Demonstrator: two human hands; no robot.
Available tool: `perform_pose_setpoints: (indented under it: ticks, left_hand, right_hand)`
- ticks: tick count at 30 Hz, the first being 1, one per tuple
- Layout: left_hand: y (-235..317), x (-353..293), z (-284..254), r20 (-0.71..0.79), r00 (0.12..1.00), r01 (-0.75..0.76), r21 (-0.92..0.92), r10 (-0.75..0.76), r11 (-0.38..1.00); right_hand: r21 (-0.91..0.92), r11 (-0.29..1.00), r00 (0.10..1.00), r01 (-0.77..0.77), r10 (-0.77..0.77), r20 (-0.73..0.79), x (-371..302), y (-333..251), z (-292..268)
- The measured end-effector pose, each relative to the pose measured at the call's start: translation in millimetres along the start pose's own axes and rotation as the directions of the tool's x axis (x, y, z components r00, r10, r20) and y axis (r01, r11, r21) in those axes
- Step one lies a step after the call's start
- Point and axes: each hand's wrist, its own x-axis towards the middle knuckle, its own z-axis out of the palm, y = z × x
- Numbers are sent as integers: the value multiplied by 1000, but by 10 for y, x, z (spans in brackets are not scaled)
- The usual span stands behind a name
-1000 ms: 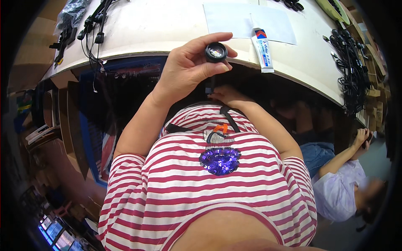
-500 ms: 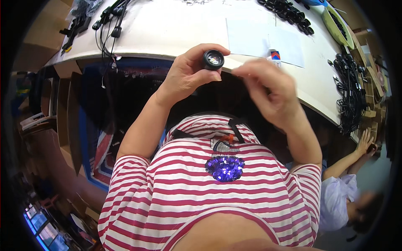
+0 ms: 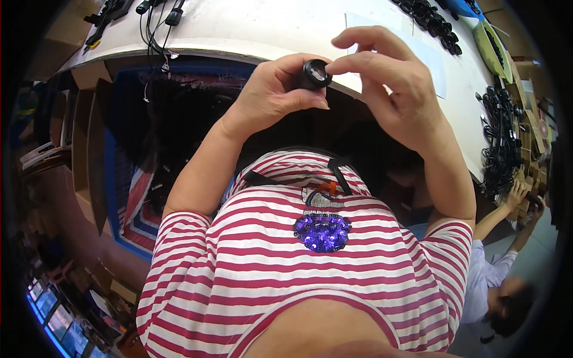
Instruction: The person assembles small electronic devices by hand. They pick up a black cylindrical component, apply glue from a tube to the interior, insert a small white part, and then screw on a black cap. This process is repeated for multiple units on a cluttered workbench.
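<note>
Since the earlier frames, the right hand (image 3: 397, 89) has come up from below the bench edge to meet the lens (image 3: 314, 74); half a second ago it was near, now its fingertips touch the part's rim.

Head view: left hand (image 3: 271, 95) is closed around the lens, a small black cylinder with a glass face turned toward the camera, held in the air over the near edge of the white bench (image 3: 250, 27). Right hand pinches the rim with thumb and forefinger, remaining fingers curled loose. Judged stage: the part is picked up and under two-handed handling, a check or a twist at the rim; it is not set down. More black parts (image 3: 433, 15) lie in a row at the far side, cables (image 3: 498, 143) at the right. Another person (image 3: 501, 280) sits lower right.
</note>
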Motion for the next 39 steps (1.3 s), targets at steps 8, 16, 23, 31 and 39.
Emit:
perform_pose_setpoints:
  ticks: [8,16,23,31,39]
  left_hand:
    - [-48,-10,-37,25,999,-22,-3,22,1000]
    - [-135,-45,-35,-20,1000,-4,201,8,980]
    - [-181,-34,-228,-19,992,-126,-31,126,992]
    - [-62,-19,-251,-176,962,-233,-132,208,964]
    - [219,-123,-372,-68,970,-241,-174,232,955]
  right_hand:
    - [-188,975,992,120,-108,73,79,-7,38]
    - [-392,888,961,242,-164,222,120,-20,114]
    - [-183,983,1000,-25,22,-20,354,264,-189]
    - [-315,840,892,-442,448,-59,646,1666,134]
    - [-559,749,917,-355,394,-55,982,1920,504]
